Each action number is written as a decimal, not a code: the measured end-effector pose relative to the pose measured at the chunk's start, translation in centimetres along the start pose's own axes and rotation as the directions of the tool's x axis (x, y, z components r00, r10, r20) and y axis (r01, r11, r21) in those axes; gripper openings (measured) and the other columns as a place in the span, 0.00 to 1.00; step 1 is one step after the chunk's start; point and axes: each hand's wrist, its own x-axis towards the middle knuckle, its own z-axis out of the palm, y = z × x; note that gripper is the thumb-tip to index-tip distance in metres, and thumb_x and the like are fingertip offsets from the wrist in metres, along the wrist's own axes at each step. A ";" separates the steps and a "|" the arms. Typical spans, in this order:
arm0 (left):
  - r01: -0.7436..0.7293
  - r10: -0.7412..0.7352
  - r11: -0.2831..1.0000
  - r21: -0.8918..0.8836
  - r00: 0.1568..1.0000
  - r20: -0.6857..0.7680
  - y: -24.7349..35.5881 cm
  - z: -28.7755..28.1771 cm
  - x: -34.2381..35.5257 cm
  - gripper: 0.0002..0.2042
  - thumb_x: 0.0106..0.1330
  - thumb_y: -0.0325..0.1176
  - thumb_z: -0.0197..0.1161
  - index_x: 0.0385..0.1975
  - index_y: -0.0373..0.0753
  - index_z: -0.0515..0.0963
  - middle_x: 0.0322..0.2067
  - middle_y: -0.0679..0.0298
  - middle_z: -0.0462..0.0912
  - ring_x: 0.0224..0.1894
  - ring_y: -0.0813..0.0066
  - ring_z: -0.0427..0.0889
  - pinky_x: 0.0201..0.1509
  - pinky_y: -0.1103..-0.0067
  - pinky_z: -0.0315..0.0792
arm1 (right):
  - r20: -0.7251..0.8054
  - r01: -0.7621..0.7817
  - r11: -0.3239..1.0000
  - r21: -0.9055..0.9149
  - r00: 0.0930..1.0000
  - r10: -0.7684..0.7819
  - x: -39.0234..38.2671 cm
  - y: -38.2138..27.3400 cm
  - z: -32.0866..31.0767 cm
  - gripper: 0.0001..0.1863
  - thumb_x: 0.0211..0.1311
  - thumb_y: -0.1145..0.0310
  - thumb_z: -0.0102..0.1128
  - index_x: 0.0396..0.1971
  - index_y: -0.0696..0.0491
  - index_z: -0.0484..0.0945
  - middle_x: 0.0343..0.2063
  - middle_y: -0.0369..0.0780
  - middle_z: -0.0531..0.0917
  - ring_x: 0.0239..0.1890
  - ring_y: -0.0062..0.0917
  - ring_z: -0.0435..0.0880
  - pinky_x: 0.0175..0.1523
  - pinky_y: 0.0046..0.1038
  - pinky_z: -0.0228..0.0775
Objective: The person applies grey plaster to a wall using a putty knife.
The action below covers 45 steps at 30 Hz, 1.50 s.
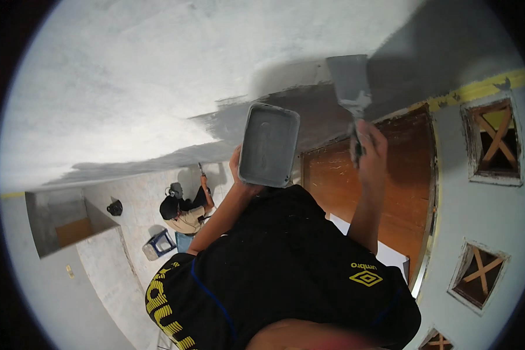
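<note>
My left hand (237, 166) grips a grey rectangular tray (269, 146) by its side and underside, holding it in front of my chest. A layer of grey paste coats the tray's inside. To its right, my right hand (370, 144) is wrapped round the handle of a wide putty knife (350, 79), its blade pointing up and smeared with grey paste. The blade is over a pale plastered surface (128, 76); whether it touches cannot be made out. A darker grey band of paste (233, 122) runs across that surface behind the tray.
A brown wooden panel (385, 181) is below my right hand. Openings with crossed wooden strips (496, 137) line the right wall, near yellow tape (478, 88). At lower left, a co-worker in a dark cap (170, 207) raises a tool, near a blue-and-white stool-like object (158, 245).
</note>
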 end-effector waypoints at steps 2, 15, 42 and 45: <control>0.015 -0.015 1.000 0.013 1.000 0.027 0.1 0.0 0.1 0.26 0.74 0.48 0.44 0.60 0.35 0.74 0.55 0.53 0.81 0.56 0.56 0.82 0.61 0.61 0.78 | -0.036 -0.036 0.999 -0.030 0.999 0.035 1.0 1.4 0.4 0.19 0.77 0.55 0.55 0.33 0.56 0.79 0.15 0.28 0.69 0.14 0.10 0.62 0.18 0.19 0.49; -0.087 0.087 0.995 -0.054 0.996 0.002 1.2 0.1 -0.1 0.25 0.76 0.47 0.43 0.60 0.35 0.74 0.56 0.53 0.80 0.57 0.54 0.81 0.62 0.58 0.76 | -0.049 -0.281 0.960 0.005 0.958 0.281 0.1 4.5 -0.9 0.17 0.75 0.55 0.57 0.30 0.54 0.79 0.11 0.26 0.64 0.11 0.10 0.59 0.17 0.20 0.47; -0.005 0.006 0.999 -0.046 0.999 0.037 -0.3 1.4 -0.5 0.28 0.75 0.51 0.42 0.62 0.37 0.73 0.58 0.53 0.79 0.58 0.53 0.80 0.64 0.58 0.75 | -0.016 -0.138 0.990 -0.012 0.990 0.138 1.4 4.3 0.4 0.18 0.75 0.57 0.59 0.26 0.54 0.79 0.15 0.26 0.64 0.18 0.10 0.61 0.23 0.21 0.51; -0.023 0.024 0.999 -0.028 0.999 0.040 -0.3 0.7 -0.6 0.27 0.75 0.51 0.42 0.62 0.37 0.73 0.57 0.53 0.80 0.58 0.54 0.80 0.63 0.58 0.75 | -0.013 -0.213 0.974 -0.076 0.977 0.213 1.4 6.3 0.5 0.20 0.75 0.57 0.58 0.25 0.54 0.78 0.15 0.26 0.65 0.18 0.10 0.61 0.23 0.22 0.51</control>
